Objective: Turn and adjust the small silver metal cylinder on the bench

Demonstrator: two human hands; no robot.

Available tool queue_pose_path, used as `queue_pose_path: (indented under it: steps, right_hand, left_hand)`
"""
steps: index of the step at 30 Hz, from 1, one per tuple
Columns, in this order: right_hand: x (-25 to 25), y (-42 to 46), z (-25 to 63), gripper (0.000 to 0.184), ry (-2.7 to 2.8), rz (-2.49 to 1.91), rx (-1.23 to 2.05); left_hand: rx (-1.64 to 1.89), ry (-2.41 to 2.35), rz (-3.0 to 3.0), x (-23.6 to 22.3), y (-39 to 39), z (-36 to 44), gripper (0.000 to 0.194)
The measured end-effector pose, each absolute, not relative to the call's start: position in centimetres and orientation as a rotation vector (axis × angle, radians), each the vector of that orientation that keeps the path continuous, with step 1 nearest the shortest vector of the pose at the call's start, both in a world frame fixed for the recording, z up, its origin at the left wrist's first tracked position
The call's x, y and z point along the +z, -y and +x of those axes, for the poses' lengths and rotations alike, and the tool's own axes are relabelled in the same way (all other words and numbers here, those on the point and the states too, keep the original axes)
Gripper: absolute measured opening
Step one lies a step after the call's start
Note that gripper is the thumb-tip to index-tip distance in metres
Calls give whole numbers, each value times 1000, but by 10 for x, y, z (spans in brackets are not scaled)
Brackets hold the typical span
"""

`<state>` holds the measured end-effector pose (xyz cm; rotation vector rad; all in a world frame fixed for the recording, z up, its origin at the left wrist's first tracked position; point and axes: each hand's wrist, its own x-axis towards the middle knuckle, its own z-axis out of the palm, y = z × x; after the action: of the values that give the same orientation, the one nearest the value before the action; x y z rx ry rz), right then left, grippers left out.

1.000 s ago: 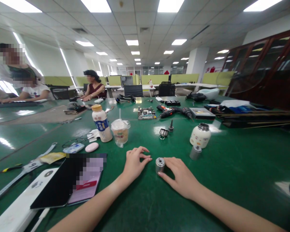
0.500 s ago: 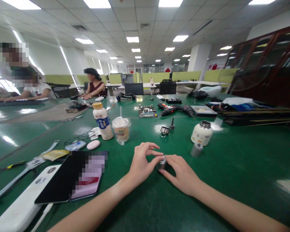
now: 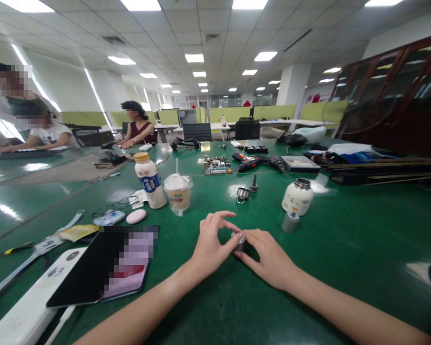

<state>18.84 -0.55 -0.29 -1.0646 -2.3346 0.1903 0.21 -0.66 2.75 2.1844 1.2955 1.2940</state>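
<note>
A small silver metal cylinder stands on the green table, low between my two hands. My left hand comes at it from the left, thumb pressed on its top rim and the index finger arched above. From the right, my right hand grips its side between the fingers and the thumb. The fingers hide part of the cylinder. Further right, a similar grey metal cylinder stands in front of an uncapped cream bottle. Beyond my hands are a metal cap with a ring and a dark stepped metal part.
To the left stand a milk tea bottle and a plastic cup with a straw. Nearer lie a tablet-like device and a white power strip. A circuit board and power drills lie farther back. Co-workers sit beyond, at left.
The view has shifted slightly, so things appear a little further left. Both hands stay at the cylinder; my left thumb has moved slightly over its top.
</note>
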Motion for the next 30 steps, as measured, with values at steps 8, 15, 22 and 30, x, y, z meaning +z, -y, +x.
queue_pose_path:
  steps: [8, 15, 22, 30]
  right_hand:
    - [-3, 6, 189, 32, 2334, -1065, 169]
    - [-1, 6, 189, 32, 2332, -1079, 182]
    - [-1, 7, 189, 32, 2347, -1086, 186]
    - [-1, 6, 188, 28, 2344, -1080, 208]
  left_hand:
    - [1358, -1457, 2120, 22, -8, -12, 26]
    - [1103, -1486, 2150, -1, -21, -26, 38]
    - [1348, -1321, 2066, 24, -10, -11, 27]
    - [1202, -1172, 2090, 33, 5, -2, 32]
